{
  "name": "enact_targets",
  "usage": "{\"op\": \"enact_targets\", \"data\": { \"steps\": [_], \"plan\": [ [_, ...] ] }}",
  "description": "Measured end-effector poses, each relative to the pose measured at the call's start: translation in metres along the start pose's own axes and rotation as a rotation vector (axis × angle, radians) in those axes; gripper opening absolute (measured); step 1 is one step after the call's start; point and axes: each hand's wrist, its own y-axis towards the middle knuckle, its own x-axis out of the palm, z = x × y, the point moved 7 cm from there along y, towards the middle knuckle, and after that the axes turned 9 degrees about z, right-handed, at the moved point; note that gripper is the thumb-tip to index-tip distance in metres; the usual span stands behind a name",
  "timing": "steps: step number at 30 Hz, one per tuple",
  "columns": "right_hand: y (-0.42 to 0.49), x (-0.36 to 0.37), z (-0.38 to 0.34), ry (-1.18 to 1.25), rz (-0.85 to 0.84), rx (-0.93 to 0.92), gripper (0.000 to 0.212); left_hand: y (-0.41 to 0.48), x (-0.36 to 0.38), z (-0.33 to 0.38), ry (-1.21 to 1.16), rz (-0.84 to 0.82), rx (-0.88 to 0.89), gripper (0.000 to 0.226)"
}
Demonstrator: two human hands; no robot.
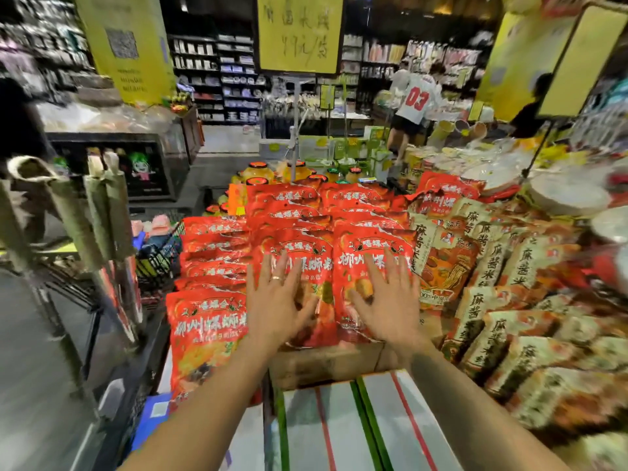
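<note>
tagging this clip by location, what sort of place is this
Most likely a supermarket: red food packets stacked on a display, a yellow handwritten price sign above them, and stocked shelves behind.

Your left hand [276, 305] and right hand [390, 305] lie side by side over the front red plastic noodle packets [365, 254], which stand on a brown cardboard box [326, 365]. Beige noodle packets [492, 266] pile up to their right, lidded glass jars [260, 172] stand behind, a black wire basket [159, 258] sits left, and white striped cartons [360, 423] lie nearest you.
</note>
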Motion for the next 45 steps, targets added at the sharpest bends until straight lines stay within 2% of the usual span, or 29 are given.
{"op": "enact_targets", "data": {
  "steps": [3, 9, 13, 17, 21, 26, 30, 34, 39, 45],
  "plan": [
    [-0.015, -0.026, -0.016, -0.025, 0.012, -0.028, 0.077, -0.004, -0.037, 0.002, -0.014, 0.002, 0.014, 0.084],
    [-0.054, -0.08, -0.043, -0.005, 0.01, -0.065, 0.084, -0.04, -0.105, 0.007, 0.011, 0.031, 0.023, 0.082],
    [-0.087, -0.105, -0.063, 0.025, 0.019, -0.126, 0.08, -0.082, -0.156, 0.001, 0.059, 0.068, -0.035, 0.082],
    [-0.135, -0.115, -0.089, 0.171, 0.027, -0.175, 0.078, -0.146, -0.194, -0.006, 0.067, 0.059, -0.131, 0.079],
    [-0.18, -0.128, -0.137, 0.265, -0.001, -0.242, 0.092, -0.203, -0.232, -0.024, 0.17, 0.049, -0.188, 0.076],
    [-0.225, -0.144, -0.211, 0.34, -0.027, -0.371, 0.079, -0.265, -0.298, -0.07, 0.316, 0.05, -0.285, 0.079],
    [-0.26, -0.161, -0.277, 0.408, -0.052, -0.473, 0.091, -0.307, -0.347, -0.114, 0.397, 0.059, -0.373, 0.079],
    [-0.297, -0.165, -0.342, 0.419, -0.113, -0.577, 0.078, -0.349, -0.385, -0.161, 0.435, 0.048, -0.446, 0.086],
    [-0.348, -0.161, -0.421, 0.414, -0.121, -0.622, 0.092, -0.407, -0.42, -0.226, 0.452, -0.005, -0.508, 0.093],
    [-0.408, -0.14, -0.501, 0.395, -0.149, -0.612, 0.094, -0.466, -0.446, -0.314, 0.443, -0.012, -0.506, 0.089]
  ]
}}
